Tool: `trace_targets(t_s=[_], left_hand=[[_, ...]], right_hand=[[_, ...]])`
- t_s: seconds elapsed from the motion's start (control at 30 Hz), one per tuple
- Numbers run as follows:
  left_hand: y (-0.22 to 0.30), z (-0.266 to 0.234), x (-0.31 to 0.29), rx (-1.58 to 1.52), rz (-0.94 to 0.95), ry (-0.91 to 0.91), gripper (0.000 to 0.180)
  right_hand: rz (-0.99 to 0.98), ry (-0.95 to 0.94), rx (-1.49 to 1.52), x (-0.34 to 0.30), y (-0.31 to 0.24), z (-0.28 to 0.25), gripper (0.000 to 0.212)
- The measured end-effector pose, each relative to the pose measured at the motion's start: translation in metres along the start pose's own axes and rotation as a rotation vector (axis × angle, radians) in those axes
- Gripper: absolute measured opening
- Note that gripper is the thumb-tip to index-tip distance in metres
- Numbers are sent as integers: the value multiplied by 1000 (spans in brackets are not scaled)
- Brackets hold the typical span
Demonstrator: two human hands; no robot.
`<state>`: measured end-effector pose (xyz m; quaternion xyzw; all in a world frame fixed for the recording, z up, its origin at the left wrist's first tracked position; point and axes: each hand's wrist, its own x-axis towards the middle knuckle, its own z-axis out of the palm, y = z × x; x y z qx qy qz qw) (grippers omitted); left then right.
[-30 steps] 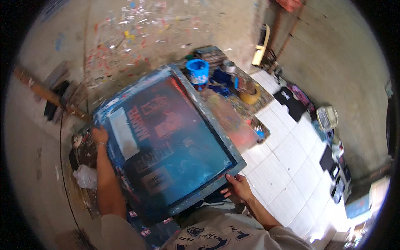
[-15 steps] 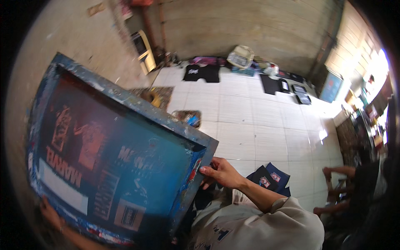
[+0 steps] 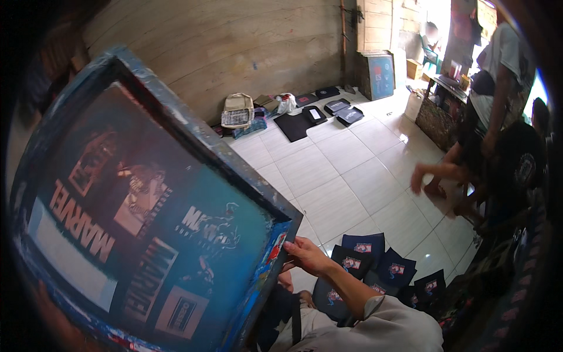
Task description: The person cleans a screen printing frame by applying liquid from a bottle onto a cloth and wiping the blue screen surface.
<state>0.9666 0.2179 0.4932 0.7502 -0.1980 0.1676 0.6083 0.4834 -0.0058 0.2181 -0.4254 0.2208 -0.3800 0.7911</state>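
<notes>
A large screen printing frame (image 3: pixel 193 234) is held tilted in front of me, filling the left side of the view. Its blue-green mesh carries several pale printed designs, and its border is smeared with blue, red and white ink. My right hand (image 3: pixel 308 255) grips the right edge, thumb on the face and fingers round behind. At the lower left edge, my left hand (image 3: pixel 56 320) supports the frame; it is dark and partly hidden there. Dark printed fabric pieces (image 3: pixel 375 267) lie on the floor to the right of my right forearm.
Near the right side several people are close by, one bare arm (image 3: pixel 434 176) reaching out over the tiled floor (image 3: pixel 334 188). Along the back wall are a pale basket (image 3: pixel 237 111), black trays (image 3: pixel 346 111) and black cloth (image 3: pixel 293 126). Another frame (image 3: pixel 380 76) leans by the doorway.
My view has swung to the right, bringing in more people and more printed fabric pieces. Both hands keep hold of the frame, which now appears larger and more steeply tilted.
</notes>
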Motion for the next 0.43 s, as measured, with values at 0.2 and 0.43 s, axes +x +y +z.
trace_targets(t_s=[0.2, 0.43], left_hand=[[-78, 132, 72, 6, 277, -229, 67], [-225, 331, -33, 1, 337, -325, 71]], right_hand=[[-82, 259, 72, 12, 47, -6, 36], [-158, 504, -59, 47, 125, -139, 40]])
